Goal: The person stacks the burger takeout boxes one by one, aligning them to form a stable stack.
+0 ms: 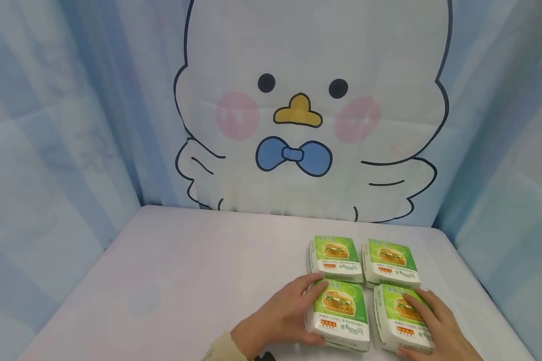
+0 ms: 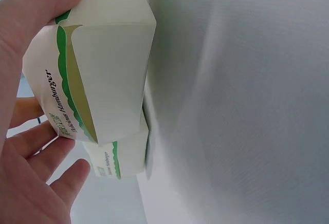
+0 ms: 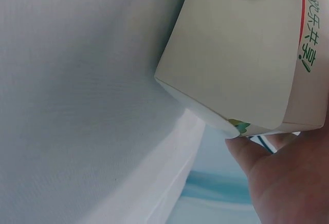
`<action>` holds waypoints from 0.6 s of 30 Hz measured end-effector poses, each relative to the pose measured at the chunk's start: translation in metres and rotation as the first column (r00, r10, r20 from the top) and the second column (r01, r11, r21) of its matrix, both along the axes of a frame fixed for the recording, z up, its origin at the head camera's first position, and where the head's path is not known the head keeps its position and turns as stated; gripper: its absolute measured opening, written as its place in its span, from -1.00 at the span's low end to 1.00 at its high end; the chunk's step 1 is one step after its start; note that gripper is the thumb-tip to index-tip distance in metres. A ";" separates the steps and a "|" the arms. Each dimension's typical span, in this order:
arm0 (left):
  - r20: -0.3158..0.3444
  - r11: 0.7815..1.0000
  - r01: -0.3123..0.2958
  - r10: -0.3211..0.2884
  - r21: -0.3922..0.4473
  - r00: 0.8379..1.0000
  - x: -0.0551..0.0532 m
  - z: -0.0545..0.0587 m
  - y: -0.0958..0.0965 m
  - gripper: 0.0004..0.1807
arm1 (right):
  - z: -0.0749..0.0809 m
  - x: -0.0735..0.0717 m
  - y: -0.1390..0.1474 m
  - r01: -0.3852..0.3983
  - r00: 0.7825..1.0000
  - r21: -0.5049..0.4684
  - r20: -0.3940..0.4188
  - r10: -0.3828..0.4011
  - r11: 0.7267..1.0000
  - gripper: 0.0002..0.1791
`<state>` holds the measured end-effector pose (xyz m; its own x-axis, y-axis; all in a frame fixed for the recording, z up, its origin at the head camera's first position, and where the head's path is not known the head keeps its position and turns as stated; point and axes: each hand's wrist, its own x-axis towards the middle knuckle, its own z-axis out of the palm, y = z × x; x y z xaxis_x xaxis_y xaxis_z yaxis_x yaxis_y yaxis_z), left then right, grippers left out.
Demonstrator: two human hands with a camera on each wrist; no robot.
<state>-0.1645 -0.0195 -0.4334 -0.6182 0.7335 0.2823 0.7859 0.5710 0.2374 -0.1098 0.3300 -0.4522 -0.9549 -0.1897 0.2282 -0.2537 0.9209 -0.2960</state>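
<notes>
- Four burger boxes sit two by two on the right part of a pale table (image 1: 198, 281); the far-left box (image 1: 336, 258) and far-right box (image 1: 390, 263) stand just behind the near pair.
- Blue curtains (image 1: 58, 150) close in both sides; a back cloth (image 1: 293, 190) shows a white bird with a blue bow tie.
- Green-and-white lids carry a burger picture; a side panel reads "Hamburger", another "欢乐共享" — the small lid print is too fine to read.
- All lie flat, burger pictures toward the back, lettering toward the person; lids look nearly square, so no long axis stands out.
- Left hand (image 1: 293, 311) grips the near-left box (image 1: 341, 313), thumb on the near side, fingers at the far corner.
- Right hand (image 1: 440, 328) grips the near-right box (image 1: 397, 321) — one finger across its lid.
</notes>
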 end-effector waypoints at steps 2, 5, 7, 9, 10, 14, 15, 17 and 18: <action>-0.020 1.000 0.010 -0.010 0.001 1.000 0.002 0.000 0.000 0.13 | -0.001 0.001 0.003 -0.010 1.000 -0.006 -0.017 0.010 1.000 0.19; -0.038 1.000 0.015 -0.015 0.004 0.999 0.002 0.002 -0.001 0.14 | 0.000 0.000 0.005 -0.014 1.000 -0.011 -0.023 0.014 1.000 0.19; -0.031 1.000 0.008 -0.008 0.001 1.000 0.002 0.004 -0.002 0.14 | 0.001 -0.001 0.005 -0.010 1.000 -0.010 -0.008 0.010 1.000 0.19; -0.010 1.000 -0.003 0.003 -0.001 1.000 0.003 0.006 -0.004 0.14 | 0.002 -0.002 0.003 -0.007 1.000 -0.005 0.014 0.007 1.000 0.19; -0.003 1.000 -0.006 0.006 -0.003 1.000 0.003 0.006 -0.004 0.14 | 0.002 -0.003 0.002 -0.005 1.000 -0.002 0.024 0.005 1.000 0.19; 0.018 1.000 -0.002 0.002 0.007 1.000 0.006 0.005 -0.005 0.13 | 0.002 -0.003 0.001 -0.017 1.000 -0.003 0.018 0.017 1.000 0.19; 0.014 1.000 0.004 -0.004 0.011 1.000 0.006 0.004 -0.005 0.13 | 0.001 -0.003 0.001 -0.021 1.000 -0.003 0.010 0.021 1.000 0.19; -0.001 1.000 0.017 -0.017 0.019 1.000 0.007 0.003 -0.005 0.13 | 0.000 -0.003 0.003 -0.031 1.000 -0.003 -0.005 0.031 1.000 0.18; -0.007 1.000 0.021 -0.021 0.020 1.000 0.008 0.002 -0.006 0.13 | -0.001 -0.003 0.004 -0.034 0.999 -0.004 -0.007 0.034 0.999 0.17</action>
<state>-0.1568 -0.0251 -0.4309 -0.6007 0.7404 0.3015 0.7993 0.5495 0.2431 -0.1125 0.3337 -0.4528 -0.9464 -0.2211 0.2354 -0.2869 0.9103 -0.2983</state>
